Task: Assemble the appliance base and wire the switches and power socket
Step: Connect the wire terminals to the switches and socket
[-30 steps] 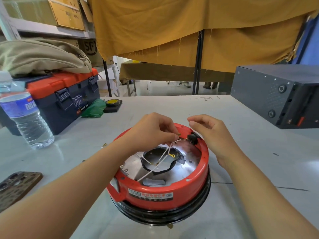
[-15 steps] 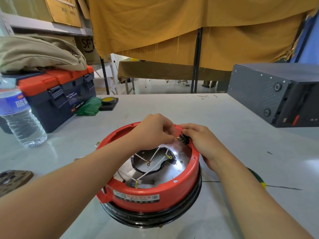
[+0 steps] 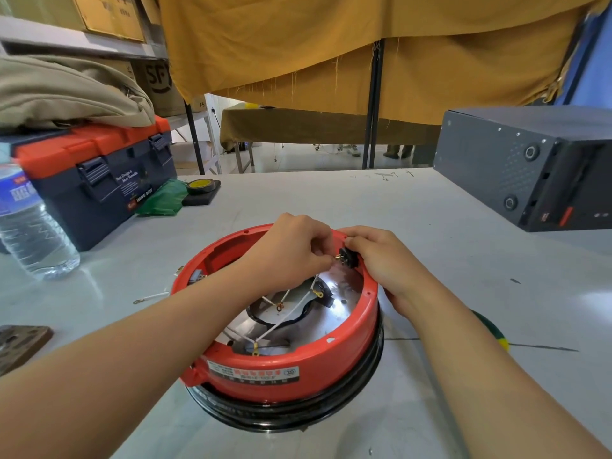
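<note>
A round red appliance base [image 3: 298,376] with a black lower ring lies upside down on the grey table [image 3: 430,260], its inside open to me. White wires [image 3: 284,321] with yellow ring terminals cross the shiny metal plate inside. A small black switch [image 3: 348,257] sits at the far inner rim. My left hand [image 3: 291,250] pinches a wire terminal right at the switch's brass pins. My right hand [image 3: 381,256] curls over the rim and holds the switch from the outside.
A water bottle [image 3: 29,226] and a blue-and-orange toolbox [image 3: 99,180] stand at the left, with green cloth [image 3: 162,200] and a tape roll [image 3: 198,187] beside them. A dark grey metal box [image 3: 530,167] sits at the right. A loose wire [image 3: 149,297] lies left of the base.
My right hand has closed in from beside the rim onto the switch. My left hand has brought the wire end up to the switch pins. The view has shifted slightly.
</note>
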